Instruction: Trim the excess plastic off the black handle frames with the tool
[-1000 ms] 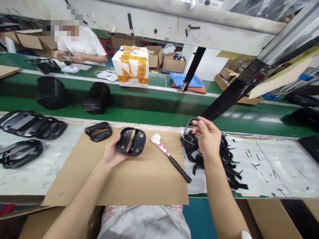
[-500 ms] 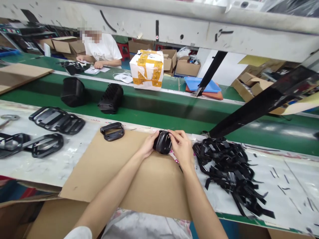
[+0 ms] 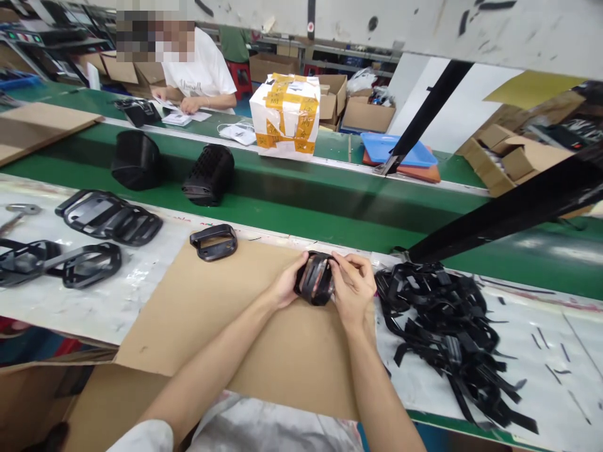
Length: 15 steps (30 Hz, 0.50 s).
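Note:
Over a cardboard sheet (image 3: pixel 188 314), my left hand (image 3: pixel 286 284) grips a black plastic frame (image 3: pixel 315 279) by its left side. My right hand (image 3: pixel 352 284) is closed at the frame's right side, thumb and fingertips pinched against its upper edge. Whether a strip lies in that pinch is too small to tell. Another black frame (image 3: pixel 214 242) rests on the cardboard's far left corner. To the right of my right hand lies a tangled heap of black strips (image 3: pixel 447 333).
More black frames (image 3: pixel 108 216) and a metal hammer-like tool (image 3: pixel 19 210) lie at left. Two black housings (image 3: pixel 207 176) stand on the green conveyor (image 3: pixel 292 216). A slanted black post (image 3: pixel 509 194) rises at right. Across the belt, a person (image 3: pixel 198 75) handles papers near a taped box (image 3: pixel 285 116).
The camera view has shifted, so the scene sits a little differently. The frame in my hands has turned slightly, showing more of its openings. Both hands stay on it.

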{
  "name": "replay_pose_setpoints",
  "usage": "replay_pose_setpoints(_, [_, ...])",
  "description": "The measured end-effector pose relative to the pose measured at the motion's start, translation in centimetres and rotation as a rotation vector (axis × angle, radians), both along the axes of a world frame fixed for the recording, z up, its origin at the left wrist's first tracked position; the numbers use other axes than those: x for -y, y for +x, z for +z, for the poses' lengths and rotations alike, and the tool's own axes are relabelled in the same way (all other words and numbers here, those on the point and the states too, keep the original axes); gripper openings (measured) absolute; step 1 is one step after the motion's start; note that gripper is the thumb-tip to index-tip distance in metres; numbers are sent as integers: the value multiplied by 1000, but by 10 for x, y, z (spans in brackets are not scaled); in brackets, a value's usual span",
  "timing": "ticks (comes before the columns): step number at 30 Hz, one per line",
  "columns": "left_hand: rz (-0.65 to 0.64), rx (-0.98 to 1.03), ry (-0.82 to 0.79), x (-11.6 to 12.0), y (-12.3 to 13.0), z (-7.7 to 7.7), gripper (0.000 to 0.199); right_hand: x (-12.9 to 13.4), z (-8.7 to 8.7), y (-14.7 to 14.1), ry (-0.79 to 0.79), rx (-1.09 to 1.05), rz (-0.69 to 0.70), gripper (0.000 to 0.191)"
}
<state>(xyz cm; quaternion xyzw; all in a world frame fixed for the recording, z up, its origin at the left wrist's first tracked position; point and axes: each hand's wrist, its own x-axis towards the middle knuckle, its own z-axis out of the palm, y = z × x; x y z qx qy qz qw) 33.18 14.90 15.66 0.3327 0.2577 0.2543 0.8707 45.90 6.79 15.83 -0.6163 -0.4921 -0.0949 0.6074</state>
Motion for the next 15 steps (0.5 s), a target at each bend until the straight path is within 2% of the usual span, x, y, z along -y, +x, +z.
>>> replay_pose_setpoints(6, [42,-10,49,3,-1,10,49,0,-4,-2,-52,-61,83,24])
replay_pose_setpoints(12, [-16,40,27,1,0,6,61,0,-2,-4,-78,-86,121,20])
replay_pose_setpoints(15, [79,-2,135,-2,0,8,61,-2,-1,-4,-80,-104,155,17])
